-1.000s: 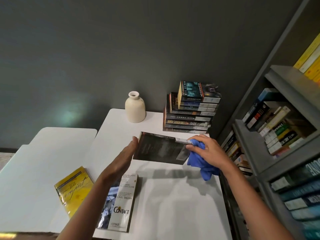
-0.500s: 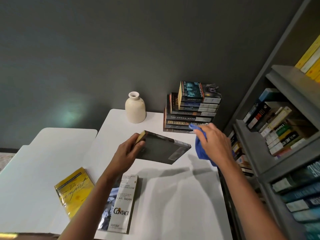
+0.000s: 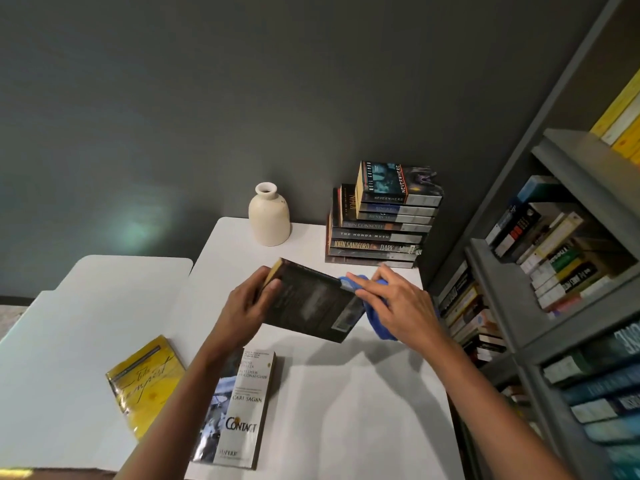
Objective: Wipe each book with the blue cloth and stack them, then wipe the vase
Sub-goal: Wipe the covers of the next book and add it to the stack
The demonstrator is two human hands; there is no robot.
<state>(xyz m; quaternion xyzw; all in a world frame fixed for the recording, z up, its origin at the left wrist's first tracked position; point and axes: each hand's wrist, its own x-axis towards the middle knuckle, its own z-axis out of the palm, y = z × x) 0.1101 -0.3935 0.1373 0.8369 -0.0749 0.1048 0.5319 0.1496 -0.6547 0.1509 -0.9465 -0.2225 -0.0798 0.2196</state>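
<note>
Dark grey wall is closing the scene at the back, and below it a white flat surface (image 3: 346,410) is carrying the things I am watching from my station. The left hand (image 3: 242,313) is gripping a dark, almost black paperback book (image 3: 311,303) by one short end, with the fingers curled around the yellowish page edge. It is holding the book lifted and tilted above the surface, as the shadow under it is showing. The right hand (image 3: 398,306) is lying at the opposite end, with its fingers nearly straight over a soft blue cloth (image 3: 379,329). The cloth is folding around that end of the book and hanging in a bunch under the palm. So I am judging that the hand is pinching it against the book, though the thumb is hidden from me.

What is mattering for the next move is this: the long axis of the book is running from the left hand toward the right hand, so the wiping stroke is needing to travel along this line, from the cloth end toward the left hand. A tall stack of dark paperback books (image 3: 377,233) is standing by the wall just beyond the right hand, nearer to it than to the left one. A cream ceramic vase (image 3: 269,216) is standing upright near the stack, not touching it. Closer to me a white and blue paperback (image 3: 242,410) and a yellow paperback (image 3: 145,382) are lying flat, and I am judging they are not yet wiped.
</note>
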